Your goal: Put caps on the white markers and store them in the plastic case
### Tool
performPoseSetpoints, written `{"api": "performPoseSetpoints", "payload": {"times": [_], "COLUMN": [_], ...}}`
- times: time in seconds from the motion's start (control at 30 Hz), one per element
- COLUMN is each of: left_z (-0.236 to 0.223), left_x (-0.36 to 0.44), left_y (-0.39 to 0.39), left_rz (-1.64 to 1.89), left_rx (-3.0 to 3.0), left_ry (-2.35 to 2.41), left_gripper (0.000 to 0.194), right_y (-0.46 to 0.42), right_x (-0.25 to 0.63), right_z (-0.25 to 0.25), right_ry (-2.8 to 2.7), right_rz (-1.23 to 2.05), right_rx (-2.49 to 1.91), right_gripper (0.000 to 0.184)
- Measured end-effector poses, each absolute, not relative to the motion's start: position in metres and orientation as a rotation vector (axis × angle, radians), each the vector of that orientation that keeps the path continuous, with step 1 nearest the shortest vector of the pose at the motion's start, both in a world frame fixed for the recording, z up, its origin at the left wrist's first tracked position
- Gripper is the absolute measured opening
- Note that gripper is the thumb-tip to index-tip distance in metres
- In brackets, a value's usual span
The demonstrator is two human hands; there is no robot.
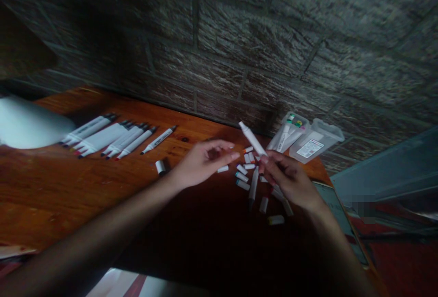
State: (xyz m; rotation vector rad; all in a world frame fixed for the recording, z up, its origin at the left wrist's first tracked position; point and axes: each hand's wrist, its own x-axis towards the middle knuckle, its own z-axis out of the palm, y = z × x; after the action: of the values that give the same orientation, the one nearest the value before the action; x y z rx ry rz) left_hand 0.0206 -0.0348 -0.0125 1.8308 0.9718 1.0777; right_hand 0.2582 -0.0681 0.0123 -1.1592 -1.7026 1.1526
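Note:
My right hand grips a white marker by its lower end, and the marker points up and to the left. My left hand hovers just to the left of it, fingers curled toward the thumb in a loose pinch; whether a cap sits between them I cannot make out. Below and between the hands lie several loose marker caps and a couple of uncapped markers on the wooden table.
A row of several capped white markers lies at the left of the table. One cap stands apart. A clear plastic marker case lies at the back right by the brick wall. A white object sits far left.

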Motion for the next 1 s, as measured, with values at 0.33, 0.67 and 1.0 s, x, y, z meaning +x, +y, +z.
{"api": "performPoseSetpoints", "payload": {"times": [0.33, 0.67, 1.0], "left_z": [-0.026, -0.019, -0.009], "left_x": [0.014, 0.018, 0.015], "left_y": [-0.03, -0.027, -0.037], "left_rz": [0.757, 1.289, 0.913], "left_rx": [2.302, 1.875, 2.19], "left_ry": [1.161, 0.915, 0.732], "left_gripper": [0.021, 0.02, 0.021], "right_y": [-0.061, -0.063, -0.068], "right_x": [0.285, 0.287, 0.272], "right_z": [0.015, 0.013, 0.016], "right_ry": [-1.883, -1.988, -2.087], "right_rz": [0.982, 0.916, 0.842], "right_rx": [-1.241, -1.279, -1.18], "right_gripper": [0.027, 0.036, 0.019]}}
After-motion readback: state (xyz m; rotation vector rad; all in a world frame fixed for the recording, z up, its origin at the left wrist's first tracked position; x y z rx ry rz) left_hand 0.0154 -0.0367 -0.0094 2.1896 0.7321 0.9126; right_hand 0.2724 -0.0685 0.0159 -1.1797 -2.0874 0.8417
